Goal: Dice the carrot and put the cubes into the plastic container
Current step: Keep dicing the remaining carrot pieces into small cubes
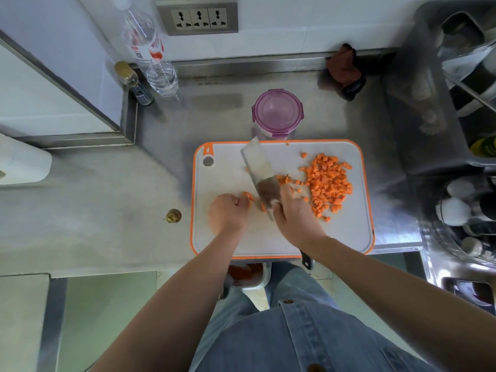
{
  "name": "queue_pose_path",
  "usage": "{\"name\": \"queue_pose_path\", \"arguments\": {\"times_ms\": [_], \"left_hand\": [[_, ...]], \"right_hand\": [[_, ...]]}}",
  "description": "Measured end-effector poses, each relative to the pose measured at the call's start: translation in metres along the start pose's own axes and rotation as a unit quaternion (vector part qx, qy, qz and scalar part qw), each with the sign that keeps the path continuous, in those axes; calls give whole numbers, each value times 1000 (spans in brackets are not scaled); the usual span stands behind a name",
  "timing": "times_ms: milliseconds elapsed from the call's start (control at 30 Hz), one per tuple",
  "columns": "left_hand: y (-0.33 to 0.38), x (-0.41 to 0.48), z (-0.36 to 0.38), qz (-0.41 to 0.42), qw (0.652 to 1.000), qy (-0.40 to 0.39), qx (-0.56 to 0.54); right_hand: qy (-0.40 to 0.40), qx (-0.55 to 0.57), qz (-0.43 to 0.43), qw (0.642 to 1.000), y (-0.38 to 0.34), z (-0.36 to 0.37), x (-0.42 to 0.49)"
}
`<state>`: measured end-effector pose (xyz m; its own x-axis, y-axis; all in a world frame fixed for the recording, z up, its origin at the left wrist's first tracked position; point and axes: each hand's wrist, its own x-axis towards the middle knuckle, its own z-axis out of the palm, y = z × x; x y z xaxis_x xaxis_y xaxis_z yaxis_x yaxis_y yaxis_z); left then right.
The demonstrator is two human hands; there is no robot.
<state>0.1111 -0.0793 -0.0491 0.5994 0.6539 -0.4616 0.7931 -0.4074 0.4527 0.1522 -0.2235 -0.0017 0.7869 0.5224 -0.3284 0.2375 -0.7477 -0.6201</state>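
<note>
A white cutting board with an orange rim (pixel 281 237) lies on the steel counter. A heap of orange carrot cubes (pixel 328 182) covers its right part. My left hand (pixel 226 212) presses a small remaining carrot piece (pixel 248 196) onto the board, fingers curled over it. My right hand (pixel 294 210) grips a broad cleaver (pixel 261 170) whose blade rests just right of that piece, with a few carrot strips (pixel 284 179) beside the blade. The clear plastic container with a purple rim (pixel 277 111) stands open behind the board, and no cubes show in it.
A water bottle (pixel 150 49) and a small dark bottle (pixel 134 81) stand at the back left. A crumpled brown cloth (pixel 345 68) lies at the back right. A grey dish rack (pixel 461 89) fills the right side. A bin with carrot scraps (pixel 245 273) sits below the counter edge.
</note>
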Motion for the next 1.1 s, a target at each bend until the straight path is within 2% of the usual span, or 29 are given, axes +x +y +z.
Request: {"name": "queue_pose_path", "arguments": {"times_ms": [67, 133, 167, 233, 300, 333, 400, 600, 833, 1000, 1100], "left_hand": [[0, -6, -4, 71, 996, 41, 31], [3, -10, -9, 223, 971, 68, 47], [7, -11, -10, 308, 948, 52, 67], [17, -12, -6, 435, 888, -36, 144], [27, -14, 0, 498, 828, -99, 236], [30, -15, 3, 509, 810, -111, 270], [31, -16, 6, 506, 800, -107, 304], [32, -16, 5, 522, 804, -58, 278], [34, -22, 7, 512, 798, -43, 313], [30, -18, 4, 512, 804, -36, 301], [29, -20, 4, 504, 803, -51, 312]], "right_hand": [[28, 50, 13, 998, 5, -17, -1], [34, 80, 42, 995, 11, -33, -3], [38, 88, 57, 994, 14, -39, -5], [43, 92, 79, 992, 21, -46, -10], [43, 96, 89, 990, 26, -47, -15], [42, 100, 94, 990, 28, -47, -17], [43, 103, 100, 989, 30, -46, -20], [23, 91, 127, 987, 40, -42, -22], [15, 83, 114, 990, 39, -40, -25], [1, 85, 93, 992, 34, -39, -26], [-3, 83, 95, 992, 33, -38, -25]]}}
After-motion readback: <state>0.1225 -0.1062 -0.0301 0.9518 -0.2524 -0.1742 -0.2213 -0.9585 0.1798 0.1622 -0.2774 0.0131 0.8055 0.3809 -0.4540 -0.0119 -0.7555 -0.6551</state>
